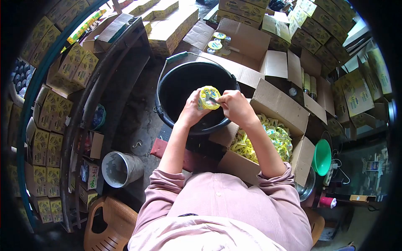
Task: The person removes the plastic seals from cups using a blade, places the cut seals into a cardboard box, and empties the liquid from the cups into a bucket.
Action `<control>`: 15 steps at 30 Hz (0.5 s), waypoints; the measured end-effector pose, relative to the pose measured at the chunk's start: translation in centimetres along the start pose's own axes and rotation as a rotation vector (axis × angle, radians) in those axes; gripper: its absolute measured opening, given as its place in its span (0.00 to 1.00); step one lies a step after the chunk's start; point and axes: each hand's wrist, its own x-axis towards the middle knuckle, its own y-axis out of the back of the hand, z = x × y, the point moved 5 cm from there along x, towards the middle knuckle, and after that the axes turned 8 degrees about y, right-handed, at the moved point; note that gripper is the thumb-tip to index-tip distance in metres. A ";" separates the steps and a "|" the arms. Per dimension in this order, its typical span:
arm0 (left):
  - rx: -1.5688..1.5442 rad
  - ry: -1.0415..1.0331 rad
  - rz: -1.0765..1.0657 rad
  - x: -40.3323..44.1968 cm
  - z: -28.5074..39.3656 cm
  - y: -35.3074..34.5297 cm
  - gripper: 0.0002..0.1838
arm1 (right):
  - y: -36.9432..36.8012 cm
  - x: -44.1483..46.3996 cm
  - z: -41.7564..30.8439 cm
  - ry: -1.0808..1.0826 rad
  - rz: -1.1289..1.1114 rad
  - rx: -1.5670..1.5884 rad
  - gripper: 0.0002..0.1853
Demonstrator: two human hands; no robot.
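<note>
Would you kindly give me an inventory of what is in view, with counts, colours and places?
Large bucket: one, black, centre
Round container: one, yellow, over the bucket
Open cartons: several, brown, ahead and right
Wrapped packets: many, yellow, in nearest carton
Lidded tubs: several, yellow-white, in far carton
Printed boxes: many, yellow, left, ahead, right
Pail: one, greyish, left
Basin: one, green, right
Spool: one, pink, lower right
Left hand: one, bare, holding container
Right hand: one, bare, pinching thin grey item

**Lettering shows, no word legible**

Dark script marks the yellow carton (356, 92) at right and the stacked yellow boxes (52, 111) at left, too small and blurred to read. Red characters on a small white box (93, 177), lower left, are equally unclear.
</note>
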 end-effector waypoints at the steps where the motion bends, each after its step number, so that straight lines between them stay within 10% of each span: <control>1: -0.016 -0.008 -0.002 0.2 -0.2 0.0 0.32 | 0.1 -0.3 0.1 -0.012 0.006 0.006 0.11; 15: 0.612 0.058 0.059 -0.2 0.4 0.3 0.33 | 1.7 -7.0 1.6 -0.195 0.312 0.339 0.14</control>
